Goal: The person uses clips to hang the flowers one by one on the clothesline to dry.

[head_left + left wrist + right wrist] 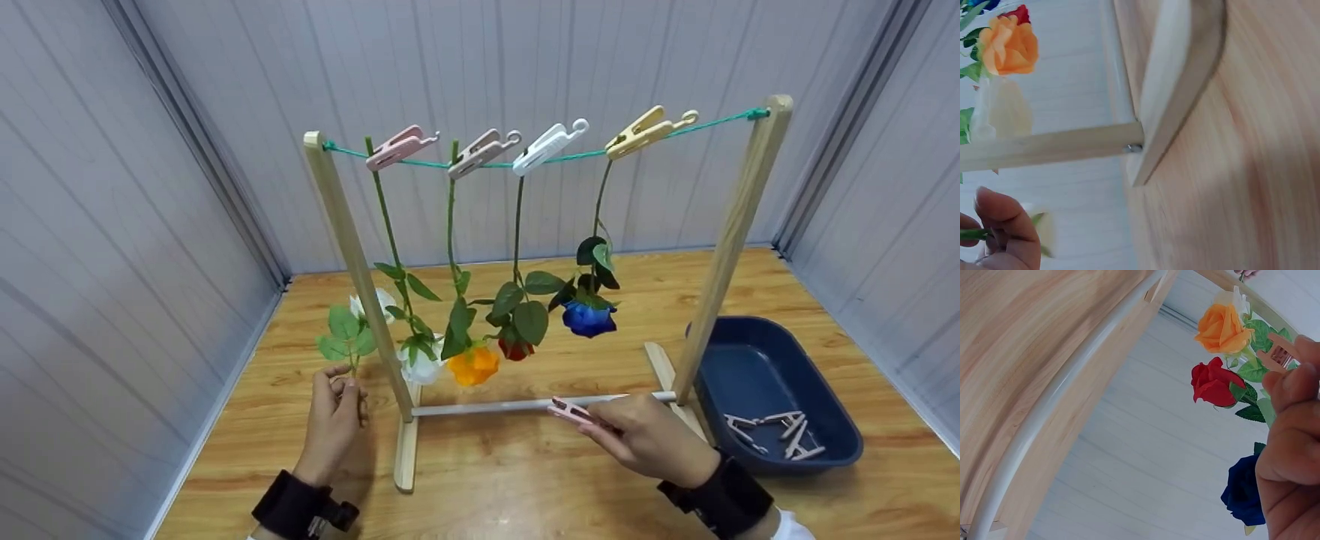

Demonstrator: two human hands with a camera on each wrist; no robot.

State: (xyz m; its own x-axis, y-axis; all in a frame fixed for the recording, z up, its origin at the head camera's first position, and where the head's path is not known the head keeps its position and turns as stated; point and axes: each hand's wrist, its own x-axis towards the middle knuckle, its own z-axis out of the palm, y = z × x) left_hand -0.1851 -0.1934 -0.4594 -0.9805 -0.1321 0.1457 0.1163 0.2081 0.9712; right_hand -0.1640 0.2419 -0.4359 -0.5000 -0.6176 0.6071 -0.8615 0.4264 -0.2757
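Observation:
My left hand (336, 409) pinches the green stem of a white rose (379, 306), left of the rack's left post; its leaves (345, 334) stand above the fingers. In my right hand (649, 435) is a pink clothespin (574, 412), gripped over the rack's white bottom bar (487, 407), jaws pointing left. On the green string (574, 157) hang several upside-down roses: another white rose (421, 365), an orange rose (474, 365), a red rose (516, 348) and a blue rose (589, 319). Their stems are clipped by a pink clothespin (397, 148), a greyish-brown clothespin (480, 155), a white clothespin (546, 150) and a yellow clothespin (643, 135).
The wooden rack has a left post (352, 247) and a right post (735, 240) on flat feet. Right of it, a dark blue basin (765, 352) holds several clothespins (784, 427). Pale panel walls (517, 67) enclose the wooden table (517, 495) at the back and sides.

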